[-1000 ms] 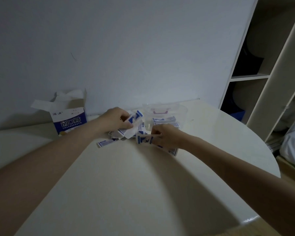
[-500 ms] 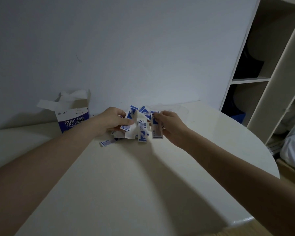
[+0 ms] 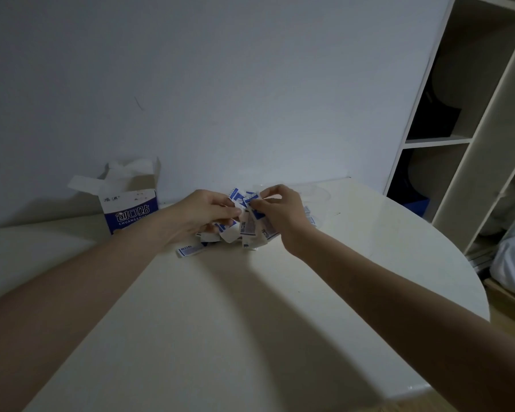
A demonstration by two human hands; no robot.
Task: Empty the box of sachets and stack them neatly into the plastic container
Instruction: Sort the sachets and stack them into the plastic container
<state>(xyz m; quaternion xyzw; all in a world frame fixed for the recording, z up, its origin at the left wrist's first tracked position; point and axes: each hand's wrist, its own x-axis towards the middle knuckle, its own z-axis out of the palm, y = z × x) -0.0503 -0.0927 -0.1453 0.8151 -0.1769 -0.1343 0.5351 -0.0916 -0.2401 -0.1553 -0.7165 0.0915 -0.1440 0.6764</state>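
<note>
A: So, what did the head camera show?

B: Both hands were up over the pale round surface (image 3: pixel 250 337). The left hand (image 3: pixel 202 214) had its fingers closed on a messy bunch of sachets (image 3: pixel 252 230). The right hand (image 3: pixel 280 212) pinched the top of that bunch with bent fingers.

A: Where was the box?

B: The box (image 3: pixel 130 211) stood open by the wall, to the left of the hands. It was blue and white card with its flaps up. I could not see inside it.

A: And the plastic container?

B: The plastic container (image 3: pixel 318 193) sat just behind the right hand. It was clear and round-edged, mostly hidden.

A: Which step was it?

B: I think it was the tidying step, lining up the bunch before stacking it. One sachet (image 3: pixel 189 250) lay alone on the surface.

A: What comes next?

B: The thin, flat, floppy paper packets need squaring up, then laying flat in the container. They look light and slippery.
</note>
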